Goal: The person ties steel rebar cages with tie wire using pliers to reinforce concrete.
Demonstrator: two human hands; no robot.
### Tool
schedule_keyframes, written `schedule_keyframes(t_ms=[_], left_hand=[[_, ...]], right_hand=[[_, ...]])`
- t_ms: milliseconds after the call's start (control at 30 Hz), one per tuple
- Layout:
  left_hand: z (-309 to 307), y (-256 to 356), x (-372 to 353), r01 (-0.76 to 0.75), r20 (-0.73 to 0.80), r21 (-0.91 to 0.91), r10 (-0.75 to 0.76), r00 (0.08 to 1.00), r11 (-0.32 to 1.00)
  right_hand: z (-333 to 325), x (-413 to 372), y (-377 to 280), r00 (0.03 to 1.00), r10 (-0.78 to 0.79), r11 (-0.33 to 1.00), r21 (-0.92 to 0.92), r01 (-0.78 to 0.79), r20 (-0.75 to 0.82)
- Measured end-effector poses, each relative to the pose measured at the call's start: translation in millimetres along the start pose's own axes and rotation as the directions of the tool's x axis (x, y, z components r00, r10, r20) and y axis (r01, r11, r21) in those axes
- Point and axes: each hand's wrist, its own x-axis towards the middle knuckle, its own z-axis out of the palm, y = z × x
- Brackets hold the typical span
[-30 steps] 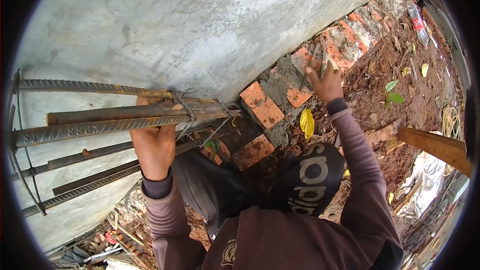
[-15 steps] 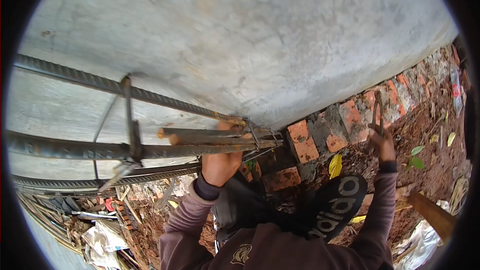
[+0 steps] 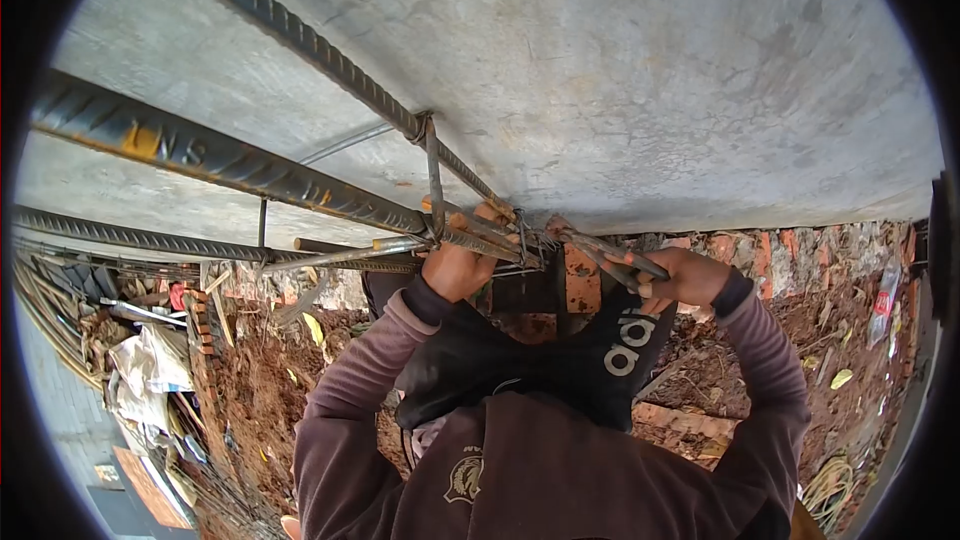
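Observation:
My left hand [image 3: 462,268] is wrapped round the ends of a steel rebar cage, fingers closed about the bars. A thick ribbed rebar [image 3: 240,165] runs from the upper left down to this hand, and another rebar [image 3: 310,45] lies higher, along the wall. A thin stirrup [image 3: 435,180] crosses between them. In my closed right hand [image 3: 690,278] are the handles of metal pincers [image 3: 597,248]. Their jaws are at the thin tie wire [image 3: 532,238] around the bar ends, just right of my left hand.
A grey plastered wall [image 3: 650,90] rises directly in front. Along its foot runs a brick footing [image 3: 583,280], beside reddish soil [image 3: 720,360]. White sacking [image 3: 150,365] and scrap lie at left. A plastic bottle [image 3: 884,305] and coiled rope [image 3: 828,488] are at right.
My right hand has brought the pincers leftward from over the bricks to the tie wire. The view has turned, so the bars slope more steeply. My left hand still grips them.

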Motion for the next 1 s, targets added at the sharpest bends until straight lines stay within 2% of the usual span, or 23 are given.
schedule_keyframes(t_ms=[33, 133, 167, 267, 333, 467, 567, 667, 700, 767, 800, 833, 867, 933, 1000], left_hand=[[-3, 3, 0, 0.003, 0.027, 0.047, -0.004, 1.000, 0.999], [-5, 9, 1, 0.060, 0.058, 0.045, -0.063, 0.996, 0.997], [-4, 6, 2, 0.016, 0.040, 0.059, -0.019, 0.999, 0.998], [-3, 1, -1, -0.082, 0.033, 0.112, 0.078, 0.996, 0.990], [-7, 3, 0, -0.126, 0.060, 0.169, 0.117, 0.991, 0.978], [-8, 7, 0, -0.150, 0.080, 0.277, 0.133, 0.988, 0.949], [-6, 6, -1, -0.180, 0.077, 0.283, 0.165, 0.983, 0.942], [-4, 0, -6, -0.177, 0.057, 0.233, 0.168, 0.984, 0.956], [-4, 0, -4, -0.184, 0.052, 0.205, 0.177, 0.983, 0.961], [-4, 2, -2, -0.093, 0.065, 0.035, 0.091, 0.994, 0.995], [-4, 5, -2, 0.008, 0.095, -0.107, 0.002, 0.995, 0.994], [-3, 3, -2, 0.032, 0.112, -0.153, -0.015, 0.994, 0.988], [-2, 1, -3, 0.058, 0.129, -0.198, -0.032, 0.991, 0.979], [1, -10, -9, -0.039, 0.126, -0.074, 0.048, 0.991, 0.996], [-4, -9, -8, -0.131, 0.134, 0.102, 0.117, 0.984, 0.986]], right_hand=[[-6, 6, -6, 0.999, 0.007, 0.999, 0.031, -0.008, 0.036], [-20, 21, -11, 0.986, 0.005, 0.999, -0.048, 0.003, 0.168], [-24, 23, -14, 0.975, 0.007, 1.000, -0.026, -0.002, 0.223], [-30, 25, -14, 0.973, -0.030, 0.999, -0.019, 0.035, 0.231], [-34, 24, -17, 0.974, -0.002, 0.999, -0.034, 0.010, 0.225], [-43, 30, -25, 0.956, 0.041, 0.992, -0.129, -0.003, 0.291], [-47, 33, -22, 0.961, -0.017, 0.993, -0.106, 0.048, 0.278], [-47, 31, -41, 0.965, 0.072, 0.917, -0.396, 0.035, 0.251], [-46, 28, -41, 0.966, -0.080, 0.887, -0.424, 0.182, 0.246], [-42, 29, -45, 0.933, -0.157, 0.897, -0.350, 0.272, 0.323], [-40, 28, -45, 0.913, -0.194, 0.899, -0.307, 0.311, 0.357], [-36, 38, -30, 0.897, -0.220, 0.918, -0.230, 0.323, 0.385], [-33, 39, -18, 0.889, -0.166, 0.969, -0.100, 0.228, 0.427], [-19, 35, -12, 0.850, -0.073, 0.989, 0.147, -0.006, 0.522], [-8, 24, -7, 0.864, -0.143, 0.940, 0.339, -0.033, 0.483]])
